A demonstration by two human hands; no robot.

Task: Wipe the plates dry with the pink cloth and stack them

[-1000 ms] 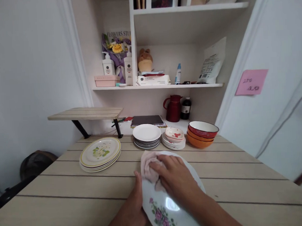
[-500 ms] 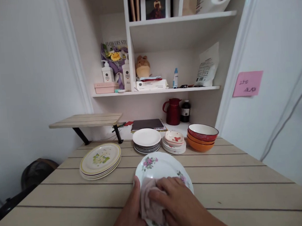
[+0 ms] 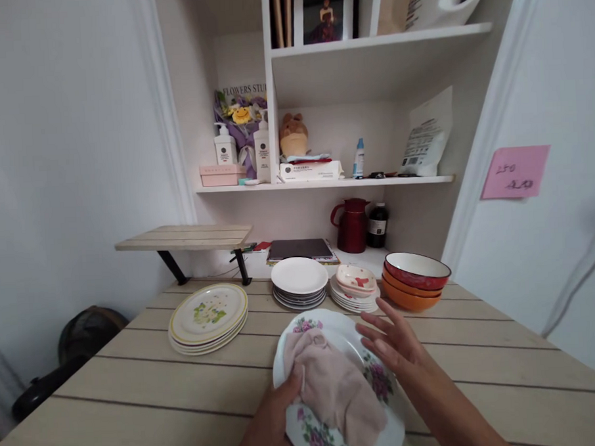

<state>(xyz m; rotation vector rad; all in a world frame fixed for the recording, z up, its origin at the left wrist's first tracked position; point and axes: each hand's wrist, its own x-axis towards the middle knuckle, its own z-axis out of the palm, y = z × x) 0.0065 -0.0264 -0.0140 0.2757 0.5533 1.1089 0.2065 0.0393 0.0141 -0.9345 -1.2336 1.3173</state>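
A white plate with pink and purple flowers point(image 3: 342, 325) is tilted up close in front of me. My left hand point(image 3: 280, 408) grips its left rim, the thumb lying on the front over the edge of a cloth. That pale pink cloth point(image 3: 334, 386) lies spread and rumpled across the plate's face. My right hand point(image 3: 396, 343) is held over the plate's right side, fingers apart and nothing in them. Whether its palm edge touches the rim I cannot tell.
Yellow-rimmed plates point(image 3: 210, 315) are stacked at left. Behind stand a stack topped by a white plate point(image 3: 300, 275), small dishes point(image 3: 356, 283) on saucers, and red and orange bowls point(image 3: 416, 280). A low wooden shelf point(image 3: 184, 236) stands back left; a red jug point(image 3: 351, 227) is farther back.
My right hand has let go of the bunched cloth and moved up and right, its fingers opening. The cloth now lies spread over the plate. The view has shifted slightly left.
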